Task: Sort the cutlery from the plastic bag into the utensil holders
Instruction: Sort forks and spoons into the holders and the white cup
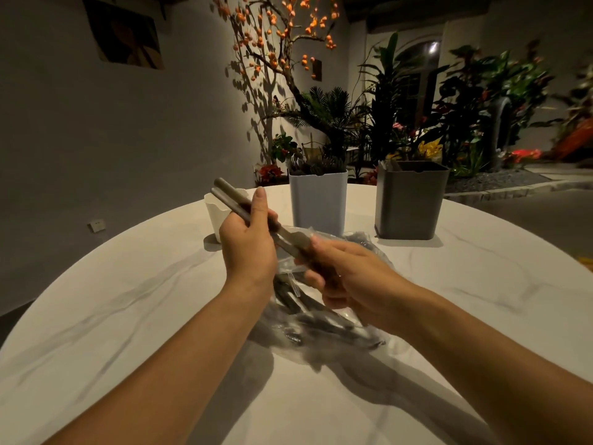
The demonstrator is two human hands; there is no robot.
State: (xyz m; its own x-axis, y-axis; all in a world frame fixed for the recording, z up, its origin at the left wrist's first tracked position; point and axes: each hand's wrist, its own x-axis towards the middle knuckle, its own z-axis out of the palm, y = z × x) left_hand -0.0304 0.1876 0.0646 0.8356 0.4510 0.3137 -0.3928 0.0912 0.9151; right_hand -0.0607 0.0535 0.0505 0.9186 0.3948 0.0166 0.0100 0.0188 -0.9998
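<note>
Two slim grey metal cutlery pieces [237,203], held side by side above the clear plastic bag of dark cutlery [308,313]. Long axis slanted: rounded handle ends up and away to the left, just over the small white holder [213,213]; working ends down and to the right, toward the other hand. Gripped mid-shaft by the left hand [248,239], fingers curled round both pieces, one finger straight up along them. Met at the lower ends by the right hand [346,274], fingers bent over what looks like flat tines or a blade — too blurred and too covered to tell whether pinched or merely touched, or which kind of utensil.

Bag lying crumpled on the round white marble-patterned table [128,316], directly beneath both hands, more pieces still inside. Beyond it, three holders in a row: white one nearest the raised handle ends, pale blue square holder [317,200] in the middle with cutlery already standing in it, dark grey square holder [410,200] well to the right.

Likely next: a drop into a holder, left hand nearer all of them by way of the handle ends. Working ends currently point away from the holders, so probably a turn of the wrist first.
</note>
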